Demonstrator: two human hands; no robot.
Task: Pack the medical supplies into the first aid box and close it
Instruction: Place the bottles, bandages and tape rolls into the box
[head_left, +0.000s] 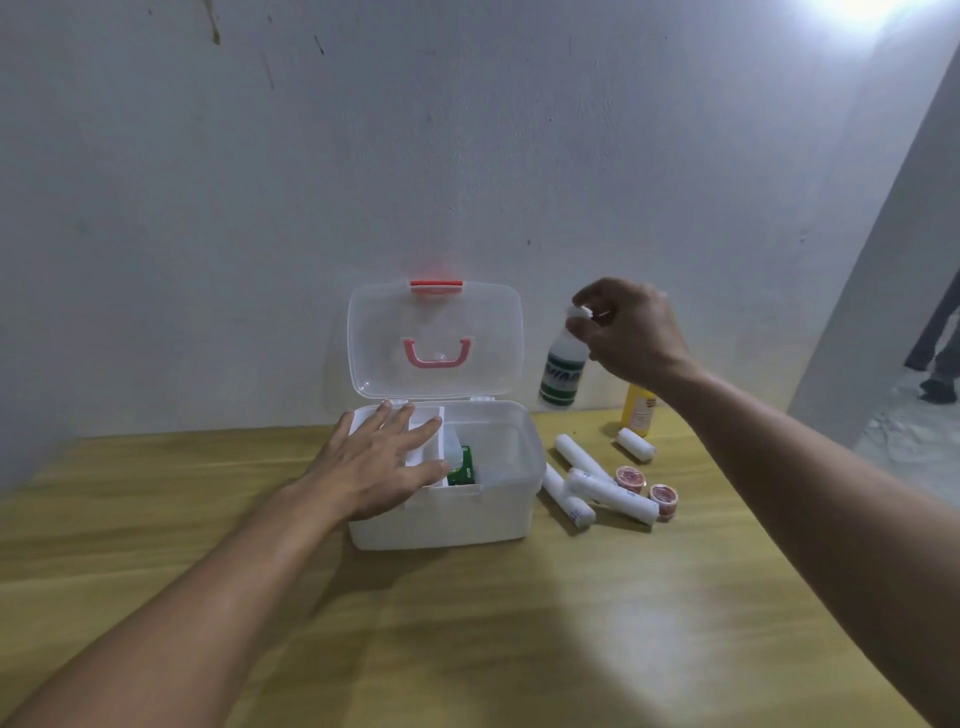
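R hand (631, 332) fingers pinch cap of white bottle (563, 371), up off table (467, 623) by box (498, 467) | L hand (379, 462) flat, fingers wide, on tray (423, 452) | risk: thin pinch, bottle may slip & knock rolls (597, 488).

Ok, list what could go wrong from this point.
The right hand pinches the green-labelled bottle only by its cap, so it might slip or swing into the yellow bottle. The left hand lies flat over the tray, leaving a narrow opening in the first aid box; the bottle could catch on the rim.
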